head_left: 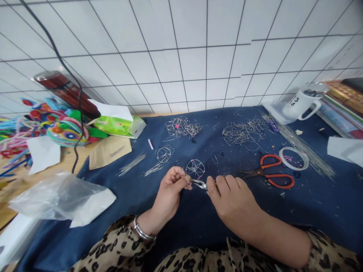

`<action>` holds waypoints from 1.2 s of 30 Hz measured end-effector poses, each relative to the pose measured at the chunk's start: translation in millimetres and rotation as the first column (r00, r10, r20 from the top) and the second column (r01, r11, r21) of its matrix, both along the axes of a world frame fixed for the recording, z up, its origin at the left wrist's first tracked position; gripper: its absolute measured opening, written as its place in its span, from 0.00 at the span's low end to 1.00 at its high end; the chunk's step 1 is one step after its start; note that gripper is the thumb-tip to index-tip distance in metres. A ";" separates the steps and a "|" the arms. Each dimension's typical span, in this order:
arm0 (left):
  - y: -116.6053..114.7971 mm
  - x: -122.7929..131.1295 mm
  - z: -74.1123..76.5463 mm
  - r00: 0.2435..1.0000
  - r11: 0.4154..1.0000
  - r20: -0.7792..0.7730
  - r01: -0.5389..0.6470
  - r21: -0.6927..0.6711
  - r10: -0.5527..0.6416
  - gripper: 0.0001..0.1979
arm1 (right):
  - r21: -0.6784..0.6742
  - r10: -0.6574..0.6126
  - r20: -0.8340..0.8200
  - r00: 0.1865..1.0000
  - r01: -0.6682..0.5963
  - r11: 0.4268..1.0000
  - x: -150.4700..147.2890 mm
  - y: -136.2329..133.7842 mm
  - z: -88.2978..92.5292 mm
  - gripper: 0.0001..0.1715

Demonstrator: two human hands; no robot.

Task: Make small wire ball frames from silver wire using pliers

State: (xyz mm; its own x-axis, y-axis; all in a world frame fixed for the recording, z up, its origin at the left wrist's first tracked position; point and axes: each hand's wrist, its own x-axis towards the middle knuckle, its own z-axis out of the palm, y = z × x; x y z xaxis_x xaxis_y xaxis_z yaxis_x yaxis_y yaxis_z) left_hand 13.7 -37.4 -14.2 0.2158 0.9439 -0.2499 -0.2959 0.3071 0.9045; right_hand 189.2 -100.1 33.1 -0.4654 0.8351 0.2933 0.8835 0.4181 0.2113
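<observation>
Near the middle of the navy cloth, my left hand (pixel 172 185) pinches a round wire frame (pixel 195 169) with spokes and small pink beads at its lower edge. My right hand (pixel 231 198) is closed round a pair of pliers (pixel 202 184), their jaws pointing left. The jaw tips meet the wire at my left fingertips, so the exact spot they grip is hidden. Just beyond my left hand lies a similar wire ring (pixel 165 154). Red-handled scissors (pixel 269 172) lie to the right of my right hand, blades toward it.
Tangled wire (pixel 184 127) and another wire heap (pixel 244 131) lie farther back. A round dish (pixel 293 158) holds pink beads. Straight wires (pixel 309 151) stretch along the right, below a white mug (pixel 302 102). A plastic bag (pixel 62 196) and a green packet (pixel 117 124) are at left.
</observation>
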 end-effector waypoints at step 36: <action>-1.1 0.2 5.2 0.994 0.992 0.040 0.094 0.086 -0.098 0.04 | -0.529 -0.184 -0.446 0.876 -0.092 0.843 22.9 16.5 -15.4 0.10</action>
